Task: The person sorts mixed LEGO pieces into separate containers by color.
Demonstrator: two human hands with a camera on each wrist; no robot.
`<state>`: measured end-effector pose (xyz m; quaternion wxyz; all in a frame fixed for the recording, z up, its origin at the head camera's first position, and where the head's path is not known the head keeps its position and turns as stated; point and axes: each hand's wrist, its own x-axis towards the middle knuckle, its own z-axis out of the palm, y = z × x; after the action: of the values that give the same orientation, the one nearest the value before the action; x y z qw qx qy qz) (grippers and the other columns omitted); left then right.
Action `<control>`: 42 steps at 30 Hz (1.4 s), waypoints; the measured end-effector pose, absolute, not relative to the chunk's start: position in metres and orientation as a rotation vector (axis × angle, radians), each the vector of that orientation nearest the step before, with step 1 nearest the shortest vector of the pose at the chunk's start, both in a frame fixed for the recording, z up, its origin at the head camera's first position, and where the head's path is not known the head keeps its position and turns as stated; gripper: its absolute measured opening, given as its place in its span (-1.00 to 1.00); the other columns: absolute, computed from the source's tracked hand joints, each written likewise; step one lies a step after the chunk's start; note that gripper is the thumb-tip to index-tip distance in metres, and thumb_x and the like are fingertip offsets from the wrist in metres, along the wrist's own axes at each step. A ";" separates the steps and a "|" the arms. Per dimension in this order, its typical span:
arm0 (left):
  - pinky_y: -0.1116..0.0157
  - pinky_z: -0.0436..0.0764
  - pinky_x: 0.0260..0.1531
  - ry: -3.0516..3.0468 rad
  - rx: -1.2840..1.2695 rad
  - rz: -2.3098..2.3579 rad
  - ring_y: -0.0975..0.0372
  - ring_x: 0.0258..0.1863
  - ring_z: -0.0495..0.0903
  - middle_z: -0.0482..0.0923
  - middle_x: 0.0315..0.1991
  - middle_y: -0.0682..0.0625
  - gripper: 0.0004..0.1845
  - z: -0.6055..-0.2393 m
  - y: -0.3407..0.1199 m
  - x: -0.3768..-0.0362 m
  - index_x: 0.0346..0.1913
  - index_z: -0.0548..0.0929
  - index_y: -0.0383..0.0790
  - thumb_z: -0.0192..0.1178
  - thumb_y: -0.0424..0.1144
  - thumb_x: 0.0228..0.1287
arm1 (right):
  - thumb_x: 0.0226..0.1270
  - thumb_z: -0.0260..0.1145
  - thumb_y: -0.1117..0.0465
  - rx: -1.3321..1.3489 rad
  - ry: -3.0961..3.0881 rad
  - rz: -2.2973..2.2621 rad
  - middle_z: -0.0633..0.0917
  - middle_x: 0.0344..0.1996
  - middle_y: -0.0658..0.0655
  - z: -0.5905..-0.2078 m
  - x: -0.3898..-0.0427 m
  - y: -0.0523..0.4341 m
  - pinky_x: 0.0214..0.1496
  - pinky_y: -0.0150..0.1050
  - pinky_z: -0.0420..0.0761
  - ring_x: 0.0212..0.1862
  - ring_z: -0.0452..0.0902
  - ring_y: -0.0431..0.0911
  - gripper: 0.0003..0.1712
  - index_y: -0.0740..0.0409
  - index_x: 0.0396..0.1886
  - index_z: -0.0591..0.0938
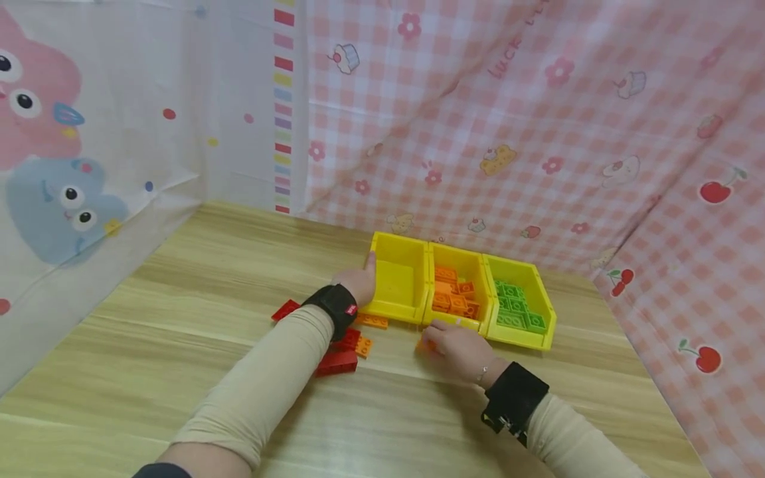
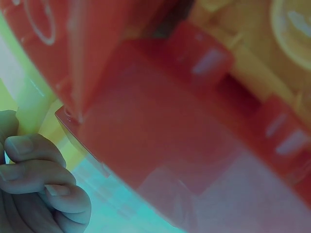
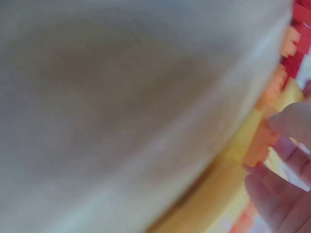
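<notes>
On the wooden table [image 1: 179, 332], my left hand [image 1: 357, 282] is grasping the near left corner of the empty yellow bin [image 1: 399, 282], fingers curled. My right hand [image 1: 457, 346] is pinching a small orange brick [image 1: 423, 344] just before the middle bin [image 1: 457, 292] of orange bricks. Red bricks [image 1: 337, 358] are lying under my left forearm.

I sit at a pale wooden table [image 1: 179, 345] with light and darker grain bands running across it. Behind and to my right hangs a pink gingham cloth [image 1: 538, 133] printed with flowers, cupcakes and cherries. To my left hangs a white sheet [image 1: 119, 99] showing pink and blue cartoon creatures, edged by a striped band [image 1: 283, 99]. Soft, even light.
</notes>
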<state>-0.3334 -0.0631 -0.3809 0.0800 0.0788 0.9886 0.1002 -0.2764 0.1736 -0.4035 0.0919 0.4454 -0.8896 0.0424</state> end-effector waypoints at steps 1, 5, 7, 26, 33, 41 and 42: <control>0.08 0.55 -0.30 2.962 0.236 0.301 0.04 -0.38 0.60 0.62 -0.42 -0.16 -0.36 -0.382 -0.063 -0.334 0.47 -0.25 -0.23 -0.23 -0.28 0.48 | 0.08 0.40 0.30 1.319 -2.612 0.157 0.50 -0.36 -0.08 -0.399 -0.278 0.174 -0.37 -0.31 0.50 -0.42 0.44 -0.22 -0.80 0.03 -0.30 0.58; 0.09 0.54 -0.24 2.967 0.217 0.328 0.02 -0.30 0.60 0.62 -0.29 -0.22 -0.37 -0.387 -0.064 -0.338 0.48 -0.25 -0.20 -0.24 -0.22 0.50 | 0.01 0.45 0.34 1.213 -2.544 0.285 0.52 -0.26 0.00 -0.380 -0.294 0.181 -0.28 -0.24 0.55 -0.34 0.48 -0.16 -0.69 0.09 -0.23 0.57; 0.09 0.53 -0.23 2.969 0.207 0.344 0.02 -0.29 0.59 0.62 -0.27 -0.22 -0.36 -0.390 -0.064 -0.339 0.48 -0.25 -0.20 -0.24 -0.20 0.50 | 0.03 0.44 0.34 1.113 -2.561 0.318 0.51 -0.19 0.08 -0.372 -0.307 0.184 -0.28 -0.21 0.56 -0.32 0.50 -0.10 -0.67 0.14 -0.18 0.56; 0.17 0.53 -0.38 2.976 0.143 0.295 0.15 -0.52 0.53 0.56 -0.55 -0.07 -0.32 -0.384 -0.061 -0.328 0.49 -0.19 -0.13 -0.12 -0.25 0.44 | 0.18 0.24 0.45 0.784 -3.089 0.436 0.57 -0.05 0.36 -0.378 -0.412 0.171 0.13 0.05 0.36 0.02 0.45 0.21 -0.64 0.40 0.00 0.50; 0.17 0.51 -0.48 2.984 0.182 0.283 0.18 -0.64 0.45 0.48 -0.67 -0.01 -0.28 -0.391 -0.058 -0.337 0.48 -0.24 -0.14 -0.10 -0.25 0.44 | 0.27 0.20 0.39 0.813 -3.139 0.518 0.57 -0.04 0.37 -0.373 -0.412 0.178 0.12 0.05 0.37 0.03 0.45 0.21 -0.70 0.40 -0.01 0.53; 0.21 0.42 -0.59 2.964 0.218 0.319 0.20 -0.73 0.34 0.42 -0.72 0.01 -0.29 -0.392 -0.065 -0.339 0.48 -0.26 -0.17 -0.12 -0.27 0.44 | 0.33 0.18 0.28 0.818 -2.856 0.508 0.60 -0.11 0.29 -0.372 -0.378 0.164 0.01 0.02 0.45 -0.06 0.52 0.14 -0.73 0.33 -0.04 0.56; 0.20 0.44 -0.58 2.960 0.214 0.331 0.20 -0.72 0.35 0.41 -0.72 0.02 -0.29 -0.392 -0.067 -0.339 0.48 -0.27 -0.17 -0.13 -0.26 0.45 | 0.32 0.19 0.29 0.821 -2.799 0.527 0.61 -0.15 0.25 -0.372 -0.369 0.160 -0.03 -0.01 0.48 -0.11 0.53 0.09 -0.76 0.30 -0.07 0.57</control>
<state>-0.3388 -0.0666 -0.3918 0.0778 0.0716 0.9882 0.1105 -0.3694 0.1597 -0.3723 0.0886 0.2759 -0.9405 0.1771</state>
